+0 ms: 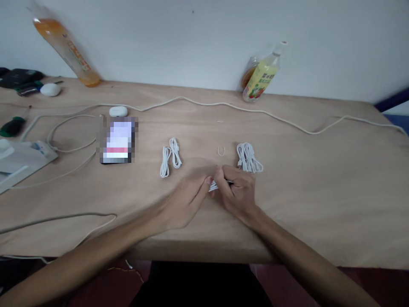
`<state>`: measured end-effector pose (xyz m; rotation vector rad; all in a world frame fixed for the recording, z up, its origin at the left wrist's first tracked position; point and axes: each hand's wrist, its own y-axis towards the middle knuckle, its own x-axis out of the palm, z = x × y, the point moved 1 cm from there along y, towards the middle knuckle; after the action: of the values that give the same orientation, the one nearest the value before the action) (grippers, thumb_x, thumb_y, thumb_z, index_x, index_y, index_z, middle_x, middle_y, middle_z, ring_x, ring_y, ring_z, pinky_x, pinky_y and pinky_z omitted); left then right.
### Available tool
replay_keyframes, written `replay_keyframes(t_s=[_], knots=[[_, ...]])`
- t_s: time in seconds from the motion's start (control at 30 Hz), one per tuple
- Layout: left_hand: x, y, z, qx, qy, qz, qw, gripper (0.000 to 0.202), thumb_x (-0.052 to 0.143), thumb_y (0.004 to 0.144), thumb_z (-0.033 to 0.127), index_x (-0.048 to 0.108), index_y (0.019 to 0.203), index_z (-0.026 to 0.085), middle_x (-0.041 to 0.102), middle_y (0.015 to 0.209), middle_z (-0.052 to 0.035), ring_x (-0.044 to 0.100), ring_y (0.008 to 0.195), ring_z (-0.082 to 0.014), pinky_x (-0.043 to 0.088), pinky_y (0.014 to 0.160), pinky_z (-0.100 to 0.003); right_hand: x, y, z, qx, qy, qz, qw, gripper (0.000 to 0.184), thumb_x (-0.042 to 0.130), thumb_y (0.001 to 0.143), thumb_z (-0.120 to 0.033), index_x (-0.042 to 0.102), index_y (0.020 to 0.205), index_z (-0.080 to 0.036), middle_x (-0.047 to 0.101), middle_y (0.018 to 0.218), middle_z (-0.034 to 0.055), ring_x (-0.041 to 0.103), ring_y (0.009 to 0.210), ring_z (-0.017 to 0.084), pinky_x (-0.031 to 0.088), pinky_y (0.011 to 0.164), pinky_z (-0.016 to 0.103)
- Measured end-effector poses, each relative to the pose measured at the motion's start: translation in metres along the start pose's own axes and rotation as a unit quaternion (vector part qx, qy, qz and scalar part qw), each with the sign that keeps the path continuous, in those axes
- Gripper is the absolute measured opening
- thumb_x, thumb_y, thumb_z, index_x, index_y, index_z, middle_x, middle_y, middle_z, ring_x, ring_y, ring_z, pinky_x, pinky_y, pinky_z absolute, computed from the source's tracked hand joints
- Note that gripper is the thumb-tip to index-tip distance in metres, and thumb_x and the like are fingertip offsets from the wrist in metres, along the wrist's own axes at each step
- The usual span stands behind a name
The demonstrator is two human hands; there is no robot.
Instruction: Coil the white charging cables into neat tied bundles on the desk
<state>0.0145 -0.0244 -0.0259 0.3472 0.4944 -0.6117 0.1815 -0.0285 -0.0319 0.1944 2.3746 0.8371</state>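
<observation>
Between my two hands, just above the front half of the table, is a folded white cable (213, 186). My left hand (188, 198) pinches its left end between thumb and fingers. Closed round its right part is my right hand (237, 187), which hides most of that end. Two coiled white cables (170, 157) lie left of the hands. A further bundle of coiled white cables (248, 157) lies just beyond my right hand, partly covered by it. A thin bent twist tie (221, 151) rests on the wood beyond the hands, with another small tie (220, 122) farther back.
A phone (119, 140) and a white earbud case (118, 111) lie at the left. A long white cord (204, 103) crosses the table's back. An orange drink bottle (68, 53) and a yellow-labelled bottle (262, 76) stand by the wall. Green-handled screwdriver (12, 126) lies far left.
</observation>
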Motion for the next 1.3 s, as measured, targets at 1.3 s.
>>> replay_keyframes(t_s=[1.3], knots=[[-0.002,0.000,-0.011,0.084,0.161,0.012,0.983,0.037,0.028,0.118,0.029,0.062,0.110,0.017,0.069,0.106,-0.0107,0.066,0.092,-0.0234,0.059,0.086,-0.041,-0.003,0.001,-0.002,0.055,-0.006,-0.035,0.998,0.042,0.050,0.100,-0.019,0.037,0.061,-0.025,0.038,0.052,-0.0052,0.033,0.048,0.012,0.028,0.053,0.031]])
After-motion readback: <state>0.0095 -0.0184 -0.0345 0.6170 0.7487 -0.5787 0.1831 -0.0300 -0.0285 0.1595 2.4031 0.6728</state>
